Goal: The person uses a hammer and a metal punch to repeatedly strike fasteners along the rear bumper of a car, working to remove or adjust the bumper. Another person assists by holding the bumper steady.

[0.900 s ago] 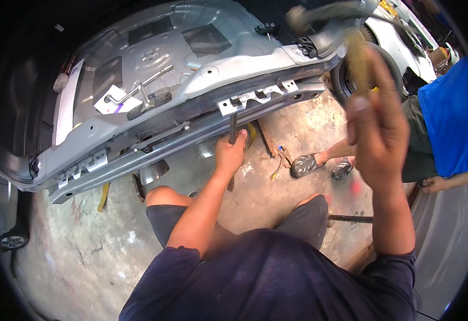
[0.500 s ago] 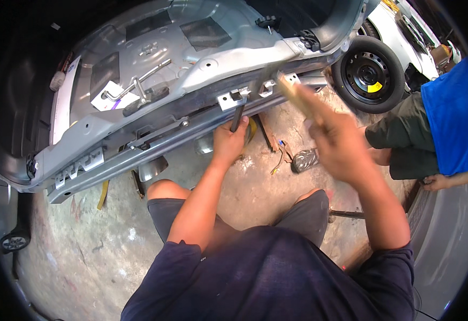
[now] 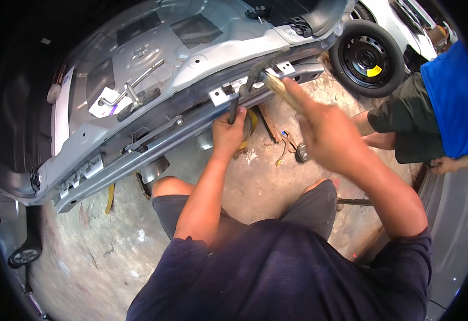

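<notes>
Car body (image 3: 191,69), grey, stripped rear end, fills everything above and ahead of both hands; its rear panel (image 3: 153,142) runs as a long bar just past the left knuckles. Spare wheel (image 3: 367,58) on the floor, up and right of the right hand. Another person, blue shirt (image 3: 453,101), crouches well right of the right hand. Wheel wrench (image 3: 132,91) lies in the boot well, up-left of the left hand.

Left hand (image 3: 228,131) fisted around a dark chisel (image 3: 234,109), its tip set against the panel bracket (image 3: 226,93) directly above the hand. Right hand (image 3: 325,134) wrapped tight on a hammer (image 3: 269,80), wooden handle running up-left from the fist, head blurred, at the panel just right of the chisel.

Judgement: to do this well, keep the chisel square on the bracket, grip low so the fingers stay off the struck end, use short controlled blows.

Room: panel edge hard against the left hand, little slack there. Open floor (image 3: 255,176) below and between the hands; swing space to the right is limited by the other person.
</notes>
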Demonstrator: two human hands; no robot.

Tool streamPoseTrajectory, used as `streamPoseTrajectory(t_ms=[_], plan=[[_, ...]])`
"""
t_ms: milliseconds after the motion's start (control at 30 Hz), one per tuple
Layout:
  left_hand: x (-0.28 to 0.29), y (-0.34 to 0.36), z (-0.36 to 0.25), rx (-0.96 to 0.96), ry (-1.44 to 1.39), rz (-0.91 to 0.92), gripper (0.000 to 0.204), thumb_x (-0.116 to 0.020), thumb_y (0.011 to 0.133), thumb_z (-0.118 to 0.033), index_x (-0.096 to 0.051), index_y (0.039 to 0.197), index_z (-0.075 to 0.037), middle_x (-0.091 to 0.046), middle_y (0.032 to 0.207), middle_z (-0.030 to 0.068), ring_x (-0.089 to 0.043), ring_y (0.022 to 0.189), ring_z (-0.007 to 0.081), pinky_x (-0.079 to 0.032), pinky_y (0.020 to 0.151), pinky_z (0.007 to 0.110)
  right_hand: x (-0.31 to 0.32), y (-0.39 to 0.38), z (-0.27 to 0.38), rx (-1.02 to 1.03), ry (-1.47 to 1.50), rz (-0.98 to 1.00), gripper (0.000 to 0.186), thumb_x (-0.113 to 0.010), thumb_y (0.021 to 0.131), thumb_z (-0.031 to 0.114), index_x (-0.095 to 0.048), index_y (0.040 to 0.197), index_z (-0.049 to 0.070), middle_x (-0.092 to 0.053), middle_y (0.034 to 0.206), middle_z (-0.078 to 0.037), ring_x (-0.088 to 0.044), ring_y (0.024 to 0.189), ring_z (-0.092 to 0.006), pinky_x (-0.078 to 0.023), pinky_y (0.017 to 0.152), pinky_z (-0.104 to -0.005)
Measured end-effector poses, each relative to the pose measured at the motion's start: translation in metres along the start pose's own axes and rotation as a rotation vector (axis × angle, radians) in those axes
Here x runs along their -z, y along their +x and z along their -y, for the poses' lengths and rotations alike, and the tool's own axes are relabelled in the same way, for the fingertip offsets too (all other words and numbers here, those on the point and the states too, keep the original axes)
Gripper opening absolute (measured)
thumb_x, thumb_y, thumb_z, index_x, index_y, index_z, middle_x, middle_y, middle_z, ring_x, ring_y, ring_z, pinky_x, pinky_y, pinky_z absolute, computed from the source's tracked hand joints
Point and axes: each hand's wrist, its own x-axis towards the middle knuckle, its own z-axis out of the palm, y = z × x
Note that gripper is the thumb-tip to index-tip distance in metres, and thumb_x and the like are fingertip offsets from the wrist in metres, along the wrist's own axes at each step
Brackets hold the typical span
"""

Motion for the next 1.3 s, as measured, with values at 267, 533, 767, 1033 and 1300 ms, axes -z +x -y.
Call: streamPoseTrajectory(t_ms=[267, 533, 767, 1033, 1300], plan=[[0.006, -0.001, -0.006, -0.083, 0.007, -0.031, 0.047, -0.074, 0.102, -0.041, -0.069, 0.080, 0.001, -0.055, 0.061, 0.0019, -0.045, 0.064, 0.0124, -0.042, 0.061, 0.035, -0.005, 0.002, -0.003, 0.037, -0.030, -0.095, 0.064, -0.057, 0.098, 0.000, -0.044, 0.160, 0.010, -0.072, 0.103, -0.030, -0.072, 0.091, -0.0474, -0.057, 0.080, -0.0494], [0.004, -0.006, -0.003, -0.063, -0.196, -0.003, 0.050, -0.073, 0.103, -0.038, -0.062, 0.070, -0.002, -0.049, 0.058, -0.0010, -0.042, 0.062, 0.0107, -0.038, 0.058, 0.034, -0.007, 0.002, 0.005, -0.022, -0.044, -0.061, 0.063, -0.055, 0.099, -0.003, -0.044, 0.160, 0.007, -0.076, 0.104, -0.023, -0.075, 0.091, -0.0327, -0.055, 0.082, -0.0477], [0.013, -0.013, -0.002, -0.090, -0.079, -0.023, 0.051, -0.072, 0.103, -0.038, -0.061, 0.070, -0.002, -0.047, 0.060, -0.0011, -0.043, 0.064, 0.0091, -0.038, 0.058, 0.034, 0.027, 0.003, 0.026, 0.153, 0.249, -0.468, 0.058, -0.056, 0.104, 0.003, -0.045, 0.160, 0.009, -0.067, 0.099, -0.009, -0.063, 0.075, -0.0153, -0.053, 0.069, -0.0282], [0.018, -0.006, 0.006, -0.121, -0.036, -0.059, 0.051, -0.074, 0.102, -0.039, -0.061, 0.072, 0.001, -0.048, 0.060, -0.0004, -0.042, 0.064, 0.0101, -0.040, 0.058, 0.034, 0.020, 0.000, 0.043, 0.009, 0.304, -0.269, 0.066, -0.057, 0.096, -0.001, -0.044, 0.160, 0.011, -0.070, 0.119, -0.030, -0.073, 0.099, -0.0454, -0.057, 0.089, -0.0496], [0.013, -0.009, 0.000, -0.131, -0.067, -0.089, 0.051, -0.074, 0.102, -0.039, -0.062, 0.071, -0.001, -0.047, 0.059, -0.0024, -0.042, 0.064, 0.0094, -0.038, 0.057, 0.033, 0.002, 0.006, 0.017, 0.150, 0.193, -0.274, 0.060, -0.059, 0.099, 0.002, -0.046, 0.157, 0.005, -0.073, 0.110, -0.031, -0.074, 0.092, -0.0456, -0.058, 0.082, -0.0432]])
